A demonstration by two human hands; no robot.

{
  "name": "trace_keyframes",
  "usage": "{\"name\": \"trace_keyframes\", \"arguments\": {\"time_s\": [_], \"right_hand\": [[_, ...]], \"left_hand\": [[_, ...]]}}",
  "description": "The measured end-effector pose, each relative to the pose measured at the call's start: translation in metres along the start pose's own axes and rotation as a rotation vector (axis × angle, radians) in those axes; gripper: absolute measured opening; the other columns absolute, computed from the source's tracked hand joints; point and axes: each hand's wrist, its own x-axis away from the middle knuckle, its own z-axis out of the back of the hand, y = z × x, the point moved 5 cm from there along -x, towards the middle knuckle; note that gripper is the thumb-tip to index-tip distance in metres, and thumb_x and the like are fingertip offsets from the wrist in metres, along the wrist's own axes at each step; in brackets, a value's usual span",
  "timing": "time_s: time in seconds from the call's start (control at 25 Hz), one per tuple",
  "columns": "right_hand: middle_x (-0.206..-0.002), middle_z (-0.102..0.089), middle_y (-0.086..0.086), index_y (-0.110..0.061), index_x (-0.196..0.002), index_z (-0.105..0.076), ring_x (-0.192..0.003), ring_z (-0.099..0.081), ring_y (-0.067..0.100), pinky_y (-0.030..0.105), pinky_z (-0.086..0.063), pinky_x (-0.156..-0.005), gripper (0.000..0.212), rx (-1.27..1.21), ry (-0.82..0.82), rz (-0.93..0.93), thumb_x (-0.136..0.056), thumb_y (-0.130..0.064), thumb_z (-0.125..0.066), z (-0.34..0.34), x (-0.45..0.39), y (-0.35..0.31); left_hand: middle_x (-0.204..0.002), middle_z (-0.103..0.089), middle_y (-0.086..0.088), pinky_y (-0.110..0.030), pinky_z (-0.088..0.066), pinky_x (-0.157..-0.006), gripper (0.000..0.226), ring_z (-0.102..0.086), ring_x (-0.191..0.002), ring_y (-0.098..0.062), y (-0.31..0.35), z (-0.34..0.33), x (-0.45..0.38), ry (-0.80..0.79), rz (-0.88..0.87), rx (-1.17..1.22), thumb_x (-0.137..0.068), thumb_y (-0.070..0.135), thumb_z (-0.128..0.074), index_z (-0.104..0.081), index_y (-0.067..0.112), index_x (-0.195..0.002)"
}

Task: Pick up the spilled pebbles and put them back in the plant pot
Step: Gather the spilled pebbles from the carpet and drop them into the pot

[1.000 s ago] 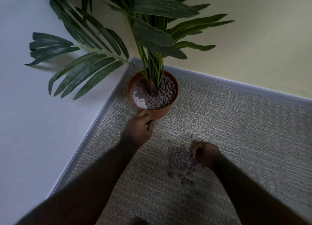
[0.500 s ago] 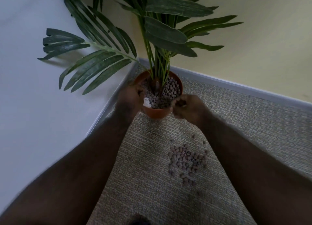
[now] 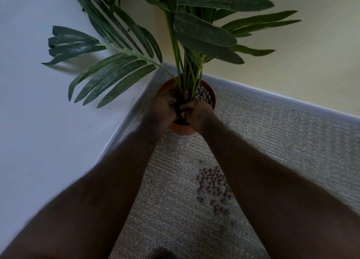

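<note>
- Right now my left hand [image 3: 162, 106] sits over the left side of the terracotta plant pot [image 3: 182, 130], fingers curled down toward the filling; it is dim and blurred, so I cannot tell whether it grips anything.
- My right hand [image 3: 195, 111] is just beside it over the pot's near right part, fingers bunched together, but I cannot tell what, if anything, they hold.
- Both hands nearly touch above the middle of the pot, at the base of the green stems.
- Pebbles in the pot [image 3: 203, 96] show as a grey-brown patch behind my right hand.
- Spilled pebbles [image 3: 213, 186] lie in a loose heap on the grey carpet [image 3: 175, 210], nearer to me than the pot and partly hidden by my right forearm.
- Palm-like plant [image 3: 194, 37] rises upright from the pot, fronds spreading left and right.
- Pot stands in a corner, where a white wall [image 3: 48, 132] meets a pale yellow wall [image 3: 311, 64], with a grey skirting board [image 3: 272, 97] along the base.
</note>
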Motion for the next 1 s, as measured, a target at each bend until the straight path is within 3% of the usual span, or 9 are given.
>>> {"name": "trace_keyframes", "arguments": {"time_s": [0.08, 0.2, 0.28, 0.36, 0.44, 0.56, 0.68, 0.88, 1.0], "right_hand": [[-0.131, -0.055, 0.028, 0.013, -0.125, -0.055, -0.051, -0.065, 0.004, 0.001, -0.041, -0.043, 0.032, 0.093, 0.022, 0.008, -0.096, 0.007, -0.043, 0.017, 0.003, 0.007], [-0.106, -0.072, 0.008, -0.008, -0.107, -0.072, -0.083, -0.069, 0.011, 0.016, -0.053, -0.079, 0.021, 0.304, 0.208, 0.139, -0.089, -0.006, -0.062, 0.057, 0.017, 0.023], [-0.094, -0.074, 0.002, -0.014, -0.099, -0.073, -0.082, -0.069, 0.017, 0.028, -0.056, -0.078, 0.015, 0.299, 0.285, 0.103, -0.088, -0.011, -0.065, 0.087, 0.034, 0.056], [-0.078, -0.072, -0.008, -0.013, -0.093, -0.07, -0.067, -0.065, 0.006, 0.02, -0.053, -0.064, 0.008, 0.312, 0.288, -0.04, -0.09, -0.014, -0.063, 0.111, 0.054, 0.108], [-0.071, -0.071, -0.011, -0.007, -0.091, -0.065, -0.063, -0.065, 0.002, 0.014, -0.05, -0.061, 0.008, 0.192, 0.113, -0.306, -0.087, -0.012, -0.069, 0.118, 0.081, 0.169], [-0.109, -0.065, 0.011, -0.006, -0.116, -0.061, -0.103, -0.063, 0.028, 0.03, -0.049, -0.088, 0.066, 0.537, -0.167, -0.426, -0.064, -0.037, -0.087, 0.105, 0.128, 0.242], [-0.131, -0.048, 0.015, -0.015, -0.141, -0.043, -0.12, -0.049, 0.036, 0.036, -0.043, -0.102, 0.094, 0.87, -0.04, -0.254, -0.063, -0.051, -0.082, 0.09, 0.156, 0.264], [-0.141, -0.034, 0.015, -0.02, -0.146, -0.033, -0.125, -0.039, 0.036, 0.039, -0.04, -0.105, 0.093, 0.84, -0.082, -0.206, -0.069, -0.044, -0.078, 0.06, 0.16, 0.261], [-0.143, -0.032, 0.014, -0.025, -0.148, -0.028, -0.125, -0.038, 0.034, 0.041, -0.043, -0.103, 0.085, 0.908, -0.089, -0.16, -0.076, -0.038, -0.07, 0.044, 0.16, 0.257]], "left_hand": [[-0.091, -0.058, 0.0, 0.002, -0.039, -0.074, 0.026, -0.056, -0.088, 0.011, 0.002, 0.012, 0.01, 0.22, -0.115, -0.043, -0.076, 0.002, -0.06, -0.064, 0.002, -0.102], [-0.1, -0.053, -0.013, -0.029, -0.045, -0.076, 0.021, -0.055, -0.088, -0.026, -0.018, 0.015, 0.027, 0.303, -0.003, -0.137, -0.076, 0.009, -0.044, -0.057, 0.011, -0.093], [-0.098, -0.054, -0.011, -0.035, -0.047, -0.072, 0.021, -0.053, -0.086, -0.027, -0.033, -0.001, 0.053, 0.186, -0.011, -0.169, -0.072, 0.014, -0.04, -0.053, 0.014, -0.089], [-0.101, -0.053, -0.007, -0.039, -0.051, -0.074, 0.024, -0.055, -0.089, -0.025, -0.043, -0.03, 0.085, -0.032, 0.018, -0.195, -0.072, 0.01, -0.045, -0.054, 0.018, -0.093], [-0.118, -0.051, -0.006, -0.042, -0.049, -0.09, 0.039, -0.055, -0.107, -0.026, -0.05, -0.066, 0.119, -0.341, 0.057, -0.263, -0.075, 0.008, -0.052, -0.055, 0.02, -0.113], [-0.154, -0.026, -0.014, -0.044, -0.033, -0.113, 0.072, -0.028, -0.141, -0.033, -0.052, -0.11, 0.159, -0.798, 0.055, -0.384, -0.082, 0.018, -0.059, -0.029, 0.02, -0.147], [-0.161, -0.007, -0.01, -0.047, -0.028, -0.116, 0.079, -0.014, -0.147, -0.031, -0.041, -0.136, 0.18, -0.962, 0.012, -0.461, -0.085, 0.025, -0.06, -0.016, 0.026, -0.151], [-0.161, 0.006, -0.011, -0.054, -0.036, -0.109, 0.075, -0.016, -0.144, -0.037, -0.03, -0.156, 0.198, -1.022, -0.03, -0.639, -0.084, 0.023, -0.062, -0.022, 0.032, -0.147], [-0.16, 0.0, -0.014, -0.057, -0.04, -0.104, 0.055, -0.023, -0.139, -0.038, -0.029, -0.162, 0.199, -0.949, -0.043, -0.688, -0.09, 0.021, -0.053, -0.032, 0.027, -0.141]]}}
